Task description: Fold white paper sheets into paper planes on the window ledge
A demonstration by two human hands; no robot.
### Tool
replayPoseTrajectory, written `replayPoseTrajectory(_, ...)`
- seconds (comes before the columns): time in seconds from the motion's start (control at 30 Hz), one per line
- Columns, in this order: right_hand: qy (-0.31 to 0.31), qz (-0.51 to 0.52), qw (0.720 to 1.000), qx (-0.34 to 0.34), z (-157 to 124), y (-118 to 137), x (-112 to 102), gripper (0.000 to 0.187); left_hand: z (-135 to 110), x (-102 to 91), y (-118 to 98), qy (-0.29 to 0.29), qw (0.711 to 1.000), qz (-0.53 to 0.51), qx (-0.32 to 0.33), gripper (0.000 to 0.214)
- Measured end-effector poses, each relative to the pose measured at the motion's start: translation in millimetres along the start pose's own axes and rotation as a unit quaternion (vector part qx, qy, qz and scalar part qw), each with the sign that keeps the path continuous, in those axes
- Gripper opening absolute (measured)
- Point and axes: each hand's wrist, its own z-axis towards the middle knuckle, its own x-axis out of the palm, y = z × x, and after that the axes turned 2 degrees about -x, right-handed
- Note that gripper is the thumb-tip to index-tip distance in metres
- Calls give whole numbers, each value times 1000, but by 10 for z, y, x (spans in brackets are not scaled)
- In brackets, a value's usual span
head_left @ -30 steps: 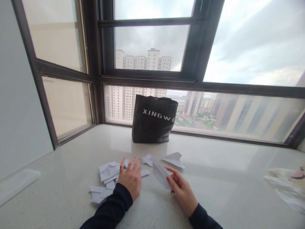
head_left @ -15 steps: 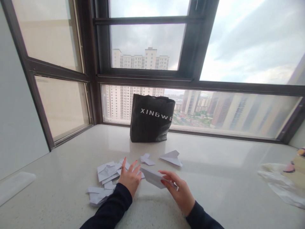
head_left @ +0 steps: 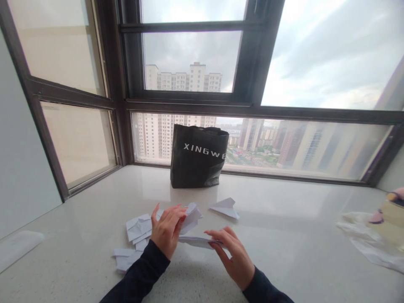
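In the middle of the counter, my right hand [head_left: 235, 254] pinches a thin folded paper [head_left: 196, 242] between thumb and fingers, seen nearly edge-on. My left hand [head_left: 167, 229] has its fingertips closed on another folded white paper [head_left: 191, 221], raised at its right side. Behind and below the left hand lie several folded papers [head_left: 139, 227] in a loose pile, partly hidden by the hand and sleeve. A finished-looking paper airplane [head_left: 226, 208] rests on the counter beyond the right hand.
A black bag [head_left: 198, 158] with white lettering stands by the window. At the right edge are a crumpled white plastic bag [head_left: 362, 235] and a yellowish object [head_left: 393, 219]. A white flat item [head_left: 20, 248] lies at the left on the pale counter [head_left: 284, 235].
My left hand has closed its spread fingers on a folded paper and lifted it. The paper in my right hand has tilted to nearly edge-on. The view has shifted slightly.
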Motion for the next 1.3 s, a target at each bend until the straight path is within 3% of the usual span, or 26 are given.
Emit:
replayPoseTrajectory(0.13,-38,-22,999,-4,-22,-57,-8,30,-48,111,34,80,995,-25,54,20)
replayPoseTrajectory(0.27,-10,-87,996,-21,-9,-58,-27,37,-96,153,13,146,986,-47,65,22)
replayPoseTrajectory(0.4,36,-137,989,-36,11,-20,-20,18,-121,144,-45,230,964,-57,122,26)
replayPoseTrajectory(0.5,12,-136,991,-1,23,-55,-25,15,-86,99,-17,201,974,-14,100,27)
replayPoseTrajectory(0.63,-56,-80,992,84,24,-197,-56,23,-18,28,98,90,993,71,21,30)
replayPoseTrajectory(0.77,-112,4,978,175,7,-298,-60,31,-26,41,116,32,998,45,3,36)
replayPoseTrajectory(0.87,-100,79,968,215,0,-291,-33,34,-60,63,41,35,999,-17,-7,47)
replayPoseTrajectory(1.0,-57,105,970,214,-3,-266,16,34,-70,35,-48,46,985,-159,-51,49)
replayPoseTrajectory(1.17,-75,-10,977,201,-17,-331,14,33,-51,46,-40,102,948,-281,-112,23)
replayPoseTrajectory(1.3,-80,-81,982,149,-16,-328,-27,33,-70,120,-5,128,933,-312,-130,21)
